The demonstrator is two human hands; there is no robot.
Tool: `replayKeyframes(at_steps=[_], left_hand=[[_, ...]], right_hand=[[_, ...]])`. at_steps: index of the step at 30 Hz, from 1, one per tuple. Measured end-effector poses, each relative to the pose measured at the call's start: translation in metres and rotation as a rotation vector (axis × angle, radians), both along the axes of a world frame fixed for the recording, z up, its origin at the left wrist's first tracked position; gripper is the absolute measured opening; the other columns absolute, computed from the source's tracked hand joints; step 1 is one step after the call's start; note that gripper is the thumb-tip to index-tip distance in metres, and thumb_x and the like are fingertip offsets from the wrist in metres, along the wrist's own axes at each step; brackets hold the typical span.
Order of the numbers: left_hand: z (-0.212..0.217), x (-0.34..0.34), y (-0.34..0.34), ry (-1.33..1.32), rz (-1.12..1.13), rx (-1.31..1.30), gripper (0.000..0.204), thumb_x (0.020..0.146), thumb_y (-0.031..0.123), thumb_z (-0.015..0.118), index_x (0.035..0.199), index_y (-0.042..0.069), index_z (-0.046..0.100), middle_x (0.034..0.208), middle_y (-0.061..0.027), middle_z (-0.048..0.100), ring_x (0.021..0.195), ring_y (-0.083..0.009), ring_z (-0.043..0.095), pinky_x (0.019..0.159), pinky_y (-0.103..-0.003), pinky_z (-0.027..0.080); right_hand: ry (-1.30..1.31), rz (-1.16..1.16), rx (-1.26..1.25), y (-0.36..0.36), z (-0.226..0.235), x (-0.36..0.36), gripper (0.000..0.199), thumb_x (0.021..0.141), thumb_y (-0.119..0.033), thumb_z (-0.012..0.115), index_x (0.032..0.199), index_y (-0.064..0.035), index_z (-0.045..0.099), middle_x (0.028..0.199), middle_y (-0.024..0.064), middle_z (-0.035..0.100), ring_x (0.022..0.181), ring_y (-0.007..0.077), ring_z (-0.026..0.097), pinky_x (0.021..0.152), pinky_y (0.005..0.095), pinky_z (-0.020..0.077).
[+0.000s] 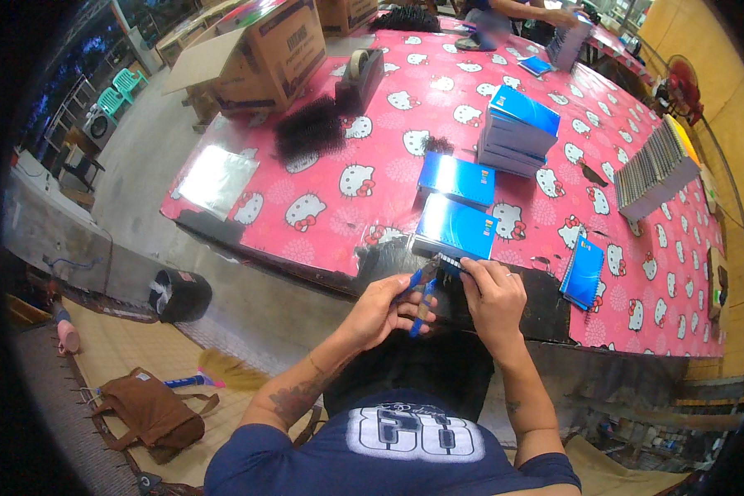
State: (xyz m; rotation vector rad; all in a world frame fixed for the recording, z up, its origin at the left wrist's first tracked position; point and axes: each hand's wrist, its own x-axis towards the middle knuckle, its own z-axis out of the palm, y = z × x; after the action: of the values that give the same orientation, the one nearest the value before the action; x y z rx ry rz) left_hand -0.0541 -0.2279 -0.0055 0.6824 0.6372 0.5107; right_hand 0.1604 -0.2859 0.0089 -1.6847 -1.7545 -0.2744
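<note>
Left hand: the left hand (384, 307) has its fingers clamped on the blue-handled pliers (422, 291), whose nose points up at the near edge of the blue-covered spiral notebook (455, 231).
Right hand: the right hand (496, 298) has its fingers pressed together on that same near edge, just beside the plier nose.
Notebook position: it lies flat at the near rim of the counter (372, 157), directly ahead of the person.
Containers: an open brown cardboard carton (264, 54) stands at the far left corner, flap folded out; its contents cannot be made out. A black bucket-like bin (179, 295) sits on the floor below the counter's left edge.
Stacks: a second blue notebook (457, 178) lies just beyond the first; a tall pile of blue notebooks (519, 131) stands farther back; a single blue notebook (585, 271) lies to the right.
Other items: a heap of black spiral coils (309, 131), a black tape dispenser (360, 78), a clear plastic sheet (217, 180).
Open room: bare cloth spreads left of the notebooks, between sheet and coils.
Surface: pink tablecloth printed with white cartoon cats.
Room: a brown bag (150, 411) and a broom (215, 374) lie on the floor; another person's arm (525, 10) works at the far end.
</note>
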Motion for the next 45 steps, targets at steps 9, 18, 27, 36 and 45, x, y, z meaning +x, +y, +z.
replayKeyframes(at_steps=[9, 18, 27, 36, 45], left_hand=[[0.000, -0.001, 0.003, 0.063, 0.007, 0.032, 0.045, 0.106, 0.034, 0.044, 0.134, 0.000, 0.053, 0.110, -0.0210, 0.066, 0.089, -0.0306, 0.070, 0.077, -0.043, 0.061], [0.016, -0.026, 0.040, 0.443, -0.081, 1.005, 0.039, 0.092, 0.013, 0.066, 0.131, 0.009, 0.066, 0.110, -0.0153, 0.062, 0.099, -0.0295, 0.061, 0.085, -0.036, 0.050], [-0.011, -0.005, 0.087, 0.868, 0.343, 1.820, 0.038, 0.086, 0.015, 0.072, 0.122, 0.004, 0.065, 0.120, -0.0186, 0.062, 0.110, -0.0375, 0.059, 0.093, -0.048, 0.049], [-0.021, 0.061, 0.094, 0.558, -0.032, 2.203, 0.031, 0.089, 0.015, 0.069, 0.118, 0.007, 0.066, 0.115, -0.0134, 0.069, 0.110, -0.0322, 0.066, 0.093, -0.043, 0.055], [0.044, 0.054, 0.058, 0.484, 0.114, 2.119, 0.028, 0.083, 0.008, 0.067, 0.110, 0.004, 0.066, 0.090, -0.0080, 0.065, 0.083, -0.0277, 0.064, 0.075, -0.043, 0.049]], right_hand=[[0.005, 0.008, 0.010, 0.000, -0.001, 0.000, 0.024, 0.082, -0.015, 0.075, 0.105, -0.0131, 0.072, 0.091, 0.0005, 0.068, 0.080, 0.0198, 0.065, 0.068, 0.0362, 0.0464], [0.060, -0.056, -0.009, -0.008, 0.005, 0.020, 0.023, 0.084, -0.011, 0.075, 0.107, -0.0103, 0.072, 0.093, 0.0060, 0.070, 0.084, 0.0225, 0.067, 0.070, 0.0356, 0.0488], [0.818, -0.413, 0.131, -0.075, 0.009, 0.223, 0.033, 0.095, -0.015, 0.067, 0.123, 0.0010, 0.066, 0.100, 0.0095, 0.069, 0.088, 0.0165, 0.062, 0.081, 0.0314, 0.0505], [-0.531, -0.179, -0.488, -0.028, 0.060, 0.208, 0.018, 0.079, -0.001, 0.058, 0.094, -0.0054, 0.067, 0.107, 0.0114, 0.067, 0.112, 0.0330, 0.062, 0.100, 0.0448, 0.0465], [0.556, 0.331, -0.204, -0.027, -0.001, 0.108, 0.073, 0.073, -0.012, 0.085, 0.137, -0.0072, 0.052, 0.142, 0.0139, 0.051, 0.135, 0.0298, 0.046, 0.114, 0.0419, 0.0346]])
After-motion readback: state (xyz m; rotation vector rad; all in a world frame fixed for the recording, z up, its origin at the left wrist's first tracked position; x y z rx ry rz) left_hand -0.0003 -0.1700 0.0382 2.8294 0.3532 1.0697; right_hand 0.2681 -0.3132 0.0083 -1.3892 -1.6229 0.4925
